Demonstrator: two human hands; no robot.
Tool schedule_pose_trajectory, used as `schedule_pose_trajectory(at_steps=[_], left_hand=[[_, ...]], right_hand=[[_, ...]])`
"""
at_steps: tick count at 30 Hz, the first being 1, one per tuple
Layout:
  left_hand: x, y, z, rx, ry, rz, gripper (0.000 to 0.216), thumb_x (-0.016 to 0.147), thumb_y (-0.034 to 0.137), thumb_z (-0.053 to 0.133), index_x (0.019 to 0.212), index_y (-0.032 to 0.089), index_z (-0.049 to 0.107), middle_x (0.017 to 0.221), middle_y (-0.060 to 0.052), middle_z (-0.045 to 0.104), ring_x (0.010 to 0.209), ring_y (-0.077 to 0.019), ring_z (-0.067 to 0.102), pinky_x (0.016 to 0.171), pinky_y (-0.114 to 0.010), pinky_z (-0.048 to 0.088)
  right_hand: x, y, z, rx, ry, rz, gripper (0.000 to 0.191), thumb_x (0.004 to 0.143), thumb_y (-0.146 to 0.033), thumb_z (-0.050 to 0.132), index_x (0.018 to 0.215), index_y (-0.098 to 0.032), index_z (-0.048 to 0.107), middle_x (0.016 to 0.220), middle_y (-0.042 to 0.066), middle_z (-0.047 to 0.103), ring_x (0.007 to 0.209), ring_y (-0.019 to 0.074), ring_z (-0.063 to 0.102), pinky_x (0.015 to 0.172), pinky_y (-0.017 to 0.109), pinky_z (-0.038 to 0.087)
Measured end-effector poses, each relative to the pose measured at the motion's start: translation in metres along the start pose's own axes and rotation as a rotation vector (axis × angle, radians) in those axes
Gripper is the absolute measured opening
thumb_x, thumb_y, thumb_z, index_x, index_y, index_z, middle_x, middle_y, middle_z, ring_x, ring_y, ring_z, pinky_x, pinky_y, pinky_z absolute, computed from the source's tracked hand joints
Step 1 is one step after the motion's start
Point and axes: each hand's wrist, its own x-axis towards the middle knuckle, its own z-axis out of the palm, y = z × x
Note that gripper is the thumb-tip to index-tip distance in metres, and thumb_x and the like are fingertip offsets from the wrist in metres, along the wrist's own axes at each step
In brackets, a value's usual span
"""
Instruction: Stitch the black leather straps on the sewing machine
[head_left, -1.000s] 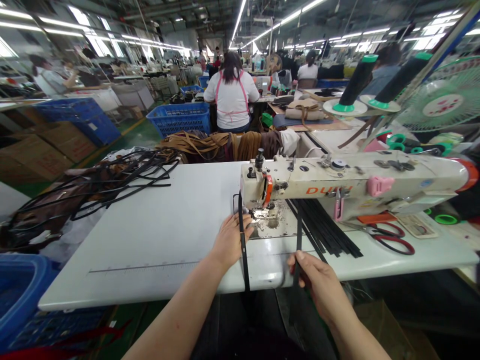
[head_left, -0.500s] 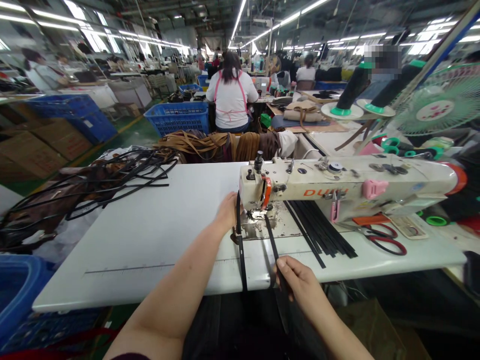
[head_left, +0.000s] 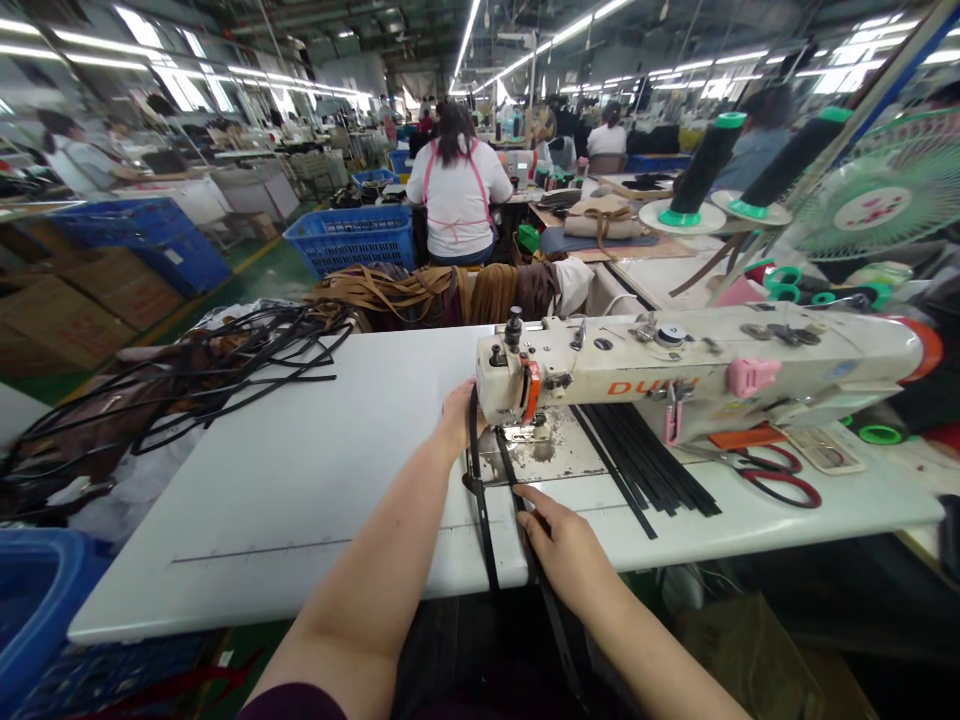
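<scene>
My left hand is beside the needle end of the white sewing machine, its fingertips hidden behind the machine head. A black strap runs from that hand down over the table's front edge. Closer to the presser foot, another length of black strap comes back toward me. My right hand pinches this length near the front edge, index finger stretched along it. Below the edge, the strap hangs into my lap. Whether both lengths belong to one strap cannot be seen.
Right of the needle lie several black strips and red-handled scissors. Dark cords heap at the table's left end. Thread cones and a fan stand at right. A co-worker sits ahead, facing away.
My right hand has moved left and slightly forward, its index finger now reaching along the strap. The strap near the foot has shifted left, away from the needle. My left hand stays beside the machine head.
</scene>
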Motion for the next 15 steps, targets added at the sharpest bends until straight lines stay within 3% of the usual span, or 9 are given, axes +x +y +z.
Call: schedule_pose_trajectory(at_steps=[7,15], left_hand=[[-0.0048,0.0069,-0.0017,-0.079,0.074,0.029,0.038,0.089,0.040,0.069,0.119,0.017,0.075,0.115,-0.013,0.077,0.112,-0.0386,0.070,0.100,-0.048,0.057],[-0.0066,0.0054,0.0027,-0.144,0.127,0.057,0.028,0.091,0.036,0.064,0.106,0.016,0.076,0.109,-0.013,0.078,0.105,-0.0357,0.071,0.098,-0.048,0.057]], right_hand=[[0.0028,-0.0001,0.0030,-0.039,-0.001,0.024,0.045,0.098,-0.030,0.049,0.138,-0.021,0.067,0.127,0.010,0.078,0.121,0.0306,0.071,0.103,0.042,0.053],[0.0045,-0.0011,0.0039,-0.038,0.013,0.031,0.045,0.098,-0.031,0.048,0.138,-0.021,0.068,0.127,0.009,0.077,0.122,0.0305,0.071,0.103,0.041,0.053]])
